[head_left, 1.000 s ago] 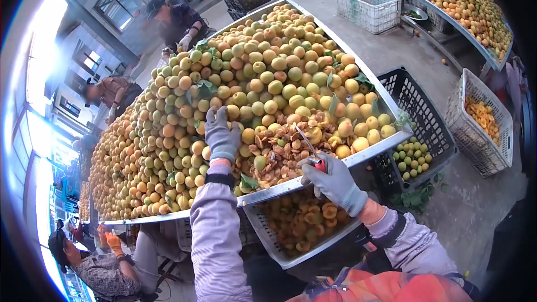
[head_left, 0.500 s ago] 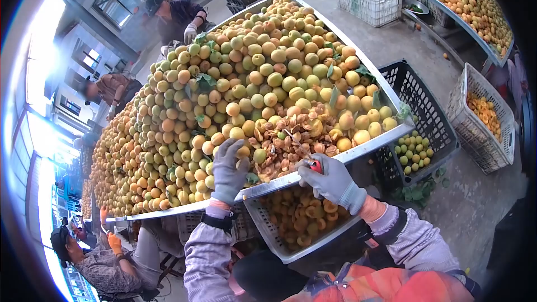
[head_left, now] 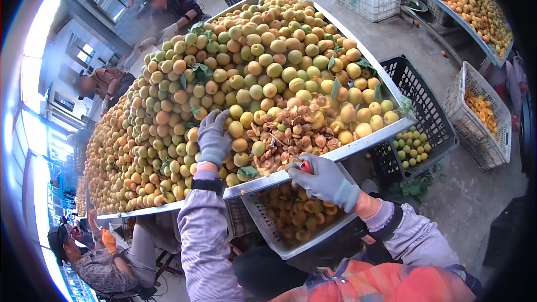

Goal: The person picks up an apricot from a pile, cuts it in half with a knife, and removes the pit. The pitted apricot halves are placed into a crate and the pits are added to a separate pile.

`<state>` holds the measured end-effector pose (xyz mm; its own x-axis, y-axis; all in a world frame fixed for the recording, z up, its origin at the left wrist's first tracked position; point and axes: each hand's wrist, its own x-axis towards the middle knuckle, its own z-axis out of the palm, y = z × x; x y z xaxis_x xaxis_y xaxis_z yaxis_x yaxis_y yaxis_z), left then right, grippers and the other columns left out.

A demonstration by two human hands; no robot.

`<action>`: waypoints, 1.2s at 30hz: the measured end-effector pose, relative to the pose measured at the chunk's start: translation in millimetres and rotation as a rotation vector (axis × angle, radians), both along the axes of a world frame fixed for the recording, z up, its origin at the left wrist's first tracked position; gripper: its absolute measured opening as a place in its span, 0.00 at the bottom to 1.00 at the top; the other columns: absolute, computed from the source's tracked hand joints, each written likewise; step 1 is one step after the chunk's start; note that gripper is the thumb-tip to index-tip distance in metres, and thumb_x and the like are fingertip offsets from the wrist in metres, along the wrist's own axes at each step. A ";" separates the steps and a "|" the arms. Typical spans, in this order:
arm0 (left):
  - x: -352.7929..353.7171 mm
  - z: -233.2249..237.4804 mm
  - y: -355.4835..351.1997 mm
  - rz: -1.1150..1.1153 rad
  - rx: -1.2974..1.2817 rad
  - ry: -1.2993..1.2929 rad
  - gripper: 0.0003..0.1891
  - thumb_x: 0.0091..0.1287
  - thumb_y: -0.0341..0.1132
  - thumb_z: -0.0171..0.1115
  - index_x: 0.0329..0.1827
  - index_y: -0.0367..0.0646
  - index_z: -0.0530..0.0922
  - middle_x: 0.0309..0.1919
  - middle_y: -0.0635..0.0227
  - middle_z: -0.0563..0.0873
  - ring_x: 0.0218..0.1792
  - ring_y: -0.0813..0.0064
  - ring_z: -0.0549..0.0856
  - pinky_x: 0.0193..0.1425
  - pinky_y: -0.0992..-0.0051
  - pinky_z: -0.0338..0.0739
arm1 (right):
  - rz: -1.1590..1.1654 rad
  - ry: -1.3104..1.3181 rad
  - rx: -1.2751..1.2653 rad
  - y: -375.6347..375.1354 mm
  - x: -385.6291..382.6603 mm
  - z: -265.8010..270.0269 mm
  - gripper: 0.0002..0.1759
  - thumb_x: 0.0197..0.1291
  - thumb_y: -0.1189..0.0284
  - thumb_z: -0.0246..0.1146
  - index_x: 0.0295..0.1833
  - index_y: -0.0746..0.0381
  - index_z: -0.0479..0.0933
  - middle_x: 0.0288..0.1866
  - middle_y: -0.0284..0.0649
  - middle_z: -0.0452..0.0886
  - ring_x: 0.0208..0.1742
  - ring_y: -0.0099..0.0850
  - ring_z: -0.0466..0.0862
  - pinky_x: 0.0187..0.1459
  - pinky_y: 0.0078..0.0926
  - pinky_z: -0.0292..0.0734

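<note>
My gloved left hand point(head_left: 213, 138) reaches onto the heap of apricots point(head_left: 235, 67), its fingers stretched over the fruit; whether they touch one is hard to see. Close to its wrist, a green leaf point(head_left: 247, 173) lies at the pile's front. My right hand point(head_left: 327, 182), also gloved, is closed round a small red-handled tool point(head_left: 305, 166) above the table's front rim point(head_left: 279, 177); the working end cannot be made out. Between the hands sits a mound of brown apricot pits point(head_left: 293, 131). Below the rim stands a crate point(head_left: 268, 235) with apricot halves point(head_left: 302, 218) in it.
A black crate point(head_left: 430, 117) with green fruit point(head_left: 411, 148) stands right of the table. Farther right is a white crate point(head_left: 481, 140) of orange pieces. Co-workers sit at the left point(head_left: 112, 263) and across the table point(head_left: 173, 11). A second fruit table point(head_left: 464, 5) is at upper right.
My left hand has moved left and up from beside the pits onto whole apricots. The right hand, still gripping the red-handled tool, has shifted slightly left. The view has tilted a little.
</note>
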<state>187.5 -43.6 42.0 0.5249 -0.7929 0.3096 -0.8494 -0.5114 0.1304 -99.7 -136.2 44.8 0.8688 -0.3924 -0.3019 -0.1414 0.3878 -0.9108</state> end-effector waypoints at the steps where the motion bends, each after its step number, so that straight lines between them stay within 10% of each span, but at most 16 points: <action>1: 1.3 1.4 -2.3 0.024 0.038 -0.025 0.29 0.49 0.30 0.67 0.59 0.55 0.74 0.58 0.64 0.75 0.59 0.59 0.72 0.66 0.67 0.66 | 0.000 0.001 -0.001 0.9 1.2 -1.7 0.13 0.62 0.61 0.62 0.36 0.60 0.73 0.22 0.27 0.75 0.18 0.13 0.69 0.18 0.14 0.65; 10: -2.8 0.2 11.9 0.090 -0.202 0.063 0.22 0.55 0.29 0.66 0.54 0.42 0.74 0.44 0.64 0.80 0.46 0.65 0.79 0.54 0.72 0.74 | 0.047 -0.038 0.053 2.5 1.2 -6.9 0.18 0.62 0.55 0.62 0.40 0.61 0.73 0.24 0.29 0.75 0.18 0.14 0.70 0.19 0.13 0.67; 12: -19.3 13.6 18.1 -0.044 -0.822 0.891 0.23 0.60 0.29 0.65 0.58 0.38 0.70 0.49 0.64 0.79 0.50 0.69 0.80 0.58 0.72 0.74 | 0.057 -0.039 0.036 0.7 -1.0 -1.0 0.20 0.62 0.54 0.62 0.41 0.62 0.73 0.25 0.29 0.75 0.20 0.15 0.72 0.19 0.14 0.68; 21: -135.2 7.9 46.3 -0.347 -1.029 1.717 0.29 0.62 0.30 0.62 0.67 0.38 0.63 0.56 0.62 0.76 0.57 0.65 0.77 0.67 0.62 0.70 | 0.149 -0.117 0.003 9.8 -6.6 2.3 0.19 0.65 0.54 0.58 0.39 0.61 0.74 0.22 0.26 0.69 0.24 0.15 0.74 0.24 0.15 0.67; 36: -165.1 -7.8 45.3 -0.256 -1.042 1.991 0.32 0.60 0.30 0.66 0.67 0.37 0.62 0.53 0.60 0.78 0.53 0.68 0.79 0.62 0.69 0.74 | 0.212 -0.059 -0.290 9.4 -4.3 -7.1 0.24 0.65 0.50 0.56 0.31 0.61 0.71 0.19 0.32 0.73 0.21 0.21 0.74 0.26 0.22 0.70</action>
